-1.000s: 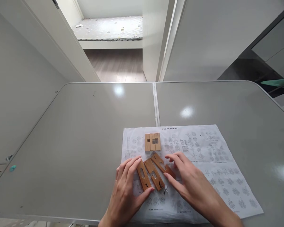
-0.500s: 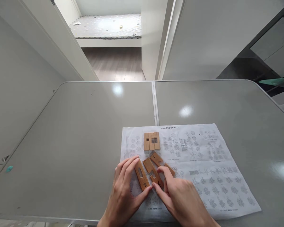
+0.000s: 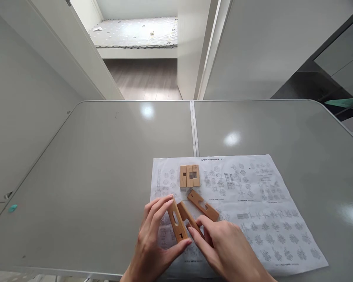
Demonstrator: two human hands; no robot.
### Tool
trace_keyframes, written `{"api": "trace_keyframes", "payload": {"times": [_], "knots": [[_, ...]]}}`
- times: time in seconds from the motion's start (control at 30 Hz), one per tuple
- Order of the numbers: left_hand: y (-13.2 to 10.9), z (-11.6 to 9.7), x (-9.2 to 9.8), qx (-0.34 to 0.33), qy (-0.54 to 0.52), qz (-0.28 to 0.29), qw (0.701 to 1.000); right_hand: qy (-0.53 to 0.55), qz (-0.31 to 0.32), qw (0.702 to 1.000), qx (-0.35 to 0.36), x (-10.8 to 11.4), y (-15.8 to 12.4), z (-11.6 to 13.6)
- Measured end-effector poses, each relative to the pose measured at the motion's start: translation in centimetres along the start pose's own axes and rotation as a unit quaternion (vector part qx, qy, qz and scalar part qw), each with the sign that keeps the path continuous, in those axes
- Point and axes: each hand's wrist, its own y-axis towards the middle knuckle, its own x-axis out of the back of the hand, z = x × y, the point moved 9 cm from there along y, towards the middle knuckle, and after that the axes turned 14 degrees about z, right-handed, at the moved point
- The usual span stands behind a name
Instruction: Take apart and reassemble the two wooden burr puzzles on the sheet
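Note:
My left hand (image 3: 153, 235) grips a flat wooden puzzle piece (image 3: 178, 223) marked 2, fingertips on its far end and thumb at its near end. It has a long slot through it. My right hand (image 3: 223, 243) pinches a second, notched wooden piece (image 3: 186, 211), tilted up on its edge beside the first; its near end is hidden by my fingers. A third notched piece (image 3: 204, 205), marked 1, lies on the printed sheet (image 3: 259, 219) just beyond my right hand.
Several small wooden pieces (image 3: 190, 176) lie side by side near the top of the sheet. The sheet bears many small diagrams. Beneath is a grey table (image 3: 91, 176) with a seam (image 3: 194, 125) across it. A doorway opens beyond the far edge.
The notched piece in my right hand has turned from lying flat onto its edge. The slotted piece has tilted a little in my left hand. More of the piece marked 1 shows.

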Motion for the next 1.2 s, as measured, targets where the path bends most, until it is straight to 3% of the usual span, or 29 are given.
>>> {"api": "trace_keyframes", "payload": {"times": [0.13, 0.3, 0.47, 0.6, 0.73, 0.9, 1.2], "knots": [[-0.3, 0.8, 0.7, 0.019, -0.133, -0.038, 0.990, 0.176, 0.027, 0.984, 0.013, 0.8, -0.7, -0.3], [0.2, 1.8, 0.7, 0.055, -0.328, -0.086, 0.939, 0.383, 0.111, 0.915, 0.062, 0.4, -1.1, 0.5], [1.7, 1.9, 0.1, 0.068, -0.447, -0.084, 0.888, 0.479, 0.148, 0.863, 0.064, 0.3, -1.4, 1.4], [1.6, 2.3, -0.4, 0.075, -0.453, -0.064, 0.886, 0.548, 0.178, 0.816, 0.053, -0.5, -1.5, 1.5], [1.2, 2.4, -1.0, 0.071, -0.457, -0.031, 0.886, 0.578, 0.199, 0.790, 0.044, -1.2, -1.4, 1.0], [1.6, 2.2, -0.9, 0.063, -0.480, -0.023, 0.875, 0.594, 0.200, 0.778, 0.041, -1.5, -1.3, 0.3], [1.8, 2.8, -0.3, 0.051, -0.450, 0.015, 0.892, 0.603, 0.203, 0.771, 0.035, -1.8, -1.3, -0.3]]}}
